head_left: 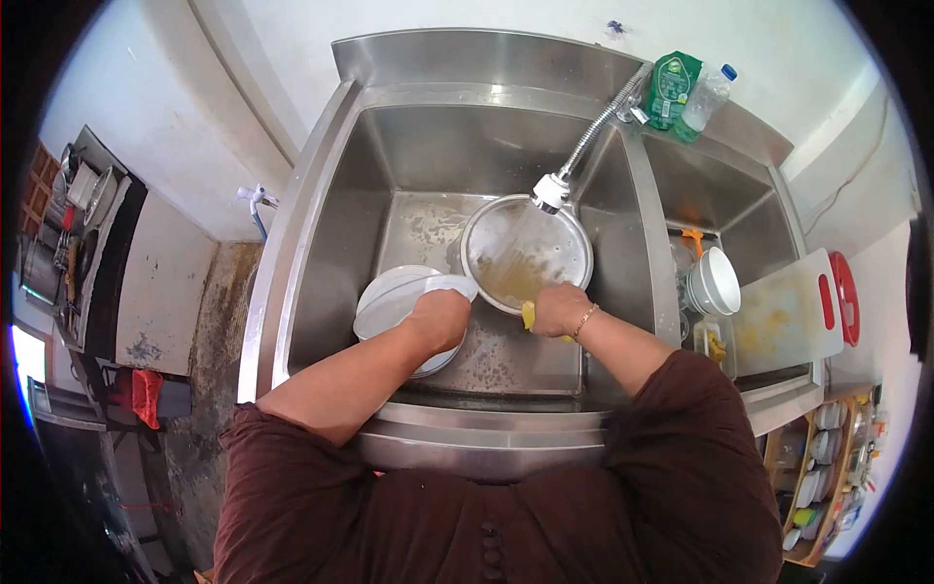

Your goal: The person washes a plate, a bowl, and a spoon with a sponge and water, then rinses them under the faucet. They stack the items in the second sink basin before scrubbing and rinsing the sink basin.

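My left hand (442,315) grips the right edge of a white plate (385,310), which is tilted above other white dishes (433,366) on the sink floor. In my right hand (562,309) is a yellow sponge (528,313), partly hidden by the fingers, close to the near rim of a round metal pot (469,255). Cloudy water stands in the pot. A faucet head (551,191) on a flexible metal hose hangs over it, and a stream of water runs down into the pot.
The steel sink's divider (650,229) separates a right basin holding white bowls (718,280) and a white cutting board (786,316). A green pouch (671,90) and a clear bottle (707,102) stand on the back ledge. A small tap (257,197) is left of the sink.
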A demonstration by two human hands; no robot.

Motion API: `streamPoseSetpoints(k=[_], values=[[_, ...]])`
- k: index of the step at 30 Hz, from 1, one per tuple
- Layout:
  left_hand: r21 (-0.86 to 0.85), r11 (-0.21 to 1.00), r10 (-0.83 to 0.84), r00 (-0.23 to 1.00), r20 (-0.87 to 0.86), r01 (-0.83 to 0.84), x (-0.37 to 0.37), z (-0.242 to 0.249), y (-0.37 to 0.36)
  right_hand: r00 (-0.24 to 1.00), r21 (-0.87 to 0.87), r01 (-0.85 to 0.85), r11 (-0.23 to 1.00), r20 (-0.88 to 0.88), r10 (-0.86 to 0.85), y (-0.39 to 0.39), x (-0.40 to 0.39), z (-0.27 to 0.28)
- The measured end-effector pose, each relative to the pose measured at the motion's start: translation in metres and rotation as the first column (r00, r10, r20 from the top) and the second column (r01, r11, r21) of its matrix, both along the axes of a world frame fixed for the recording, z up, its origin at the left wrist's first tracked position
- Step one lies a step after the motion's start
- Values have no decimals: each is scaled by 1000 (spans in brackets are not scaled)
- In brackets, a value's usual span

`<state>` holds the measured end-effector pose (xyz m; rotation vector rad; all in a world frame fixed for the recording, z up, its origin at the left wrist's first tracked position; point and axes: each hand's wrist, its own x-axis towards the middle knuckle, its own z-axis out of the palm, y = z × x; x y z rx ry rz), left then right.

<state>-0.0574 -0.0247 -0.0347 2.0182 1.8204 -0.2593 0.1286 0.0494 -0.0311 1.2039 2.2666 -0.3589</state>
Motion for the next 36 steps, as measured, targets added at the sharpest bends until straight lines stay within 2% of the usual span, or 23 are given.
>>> streamPoseSetpoints(k=[1,2,3,4,5,7,9,10,11,12,13,15,17,22,24,26,27,31,33,36], values=[[-2,1000,-5,1000,-1,5,1,-1,-1,1000,-113,-11,994,27,14,-1,1,5],[-17,1000,-26,999,-21,25,1,-1,-2,1000,-115,-5,993,28,8,-5,3,-1],[-33,998,-48,998,-41,46,2,-2,-3,982,134,-95,986,-150,115,-12,7,-12],[-35,998,-54,998,-38,53,3,-2,-3,922,387,-134,912,-288,258,-19,10,-25],[-63,995,-87,994,-63,83,4,-2,-3,867,562,-170,809,-306,394,-21,10,-41],[-89,990,-122,988,-94,114,3,-6,-4,878,581,-188,792,-262,401,-10,6,-69],[-44,995,-88,995,-51,86,1,-21,-4,885,600,-213,771,-216,412,-1,6,-82],[-44,995,-89,995,-52,87,1,-27,-5,886,555,-247,795,-203,417,2,7,-83],[-108,983,-158,985,-70,150,1,-32,-5,886,507,-281,815,-190,423,4,9,-84],[-171,963,-227,970,-84,210,1,-37,-6,885,508,-283,814,-189,426,6,10,-88],[-172,963,-224,971,-83,208,1,-50,-7,897,459,-240,856,-233,376,6,10,-93],[-397,829,-477,869,-133,394,3,-69,-4,903,409,-201,890,-274,330,6,10,-97],[-414,815,-490,863,-122,405,3,-74,-3,921,337,-175,925,-277,275,0,7,-101],[-489,772,-508,856,-92,406,2,-77,-2,920,225,-199,954,-293,261,-17,-4,-78],[-593,690,-509,860,9,415,-5,-77,-1,916,212,-207,955,-301,265,-20,-5,-71],[-646,646,-530,848,4,407,-5,-83,-1,925,91,-251,964,-271,267,-24,-6,-68],[-696,598,-552,834,1,397,-5,-85,-1,925,89,-249,964,-272,264,-29,-6,-64],[-701,610,-537,843,-25,368,-7,-95,-1,912,79,-257,963,-312,269,-41,-7,-47],[-763,520,-609,793,-14,385,-8,-101,1,910,68,-259,963,-316,267,-43,-7,-35],[-729,542,-629,777,-23,417,-7,-92,0,913,72,-231,970,-329,242,-43,-4,-19]])
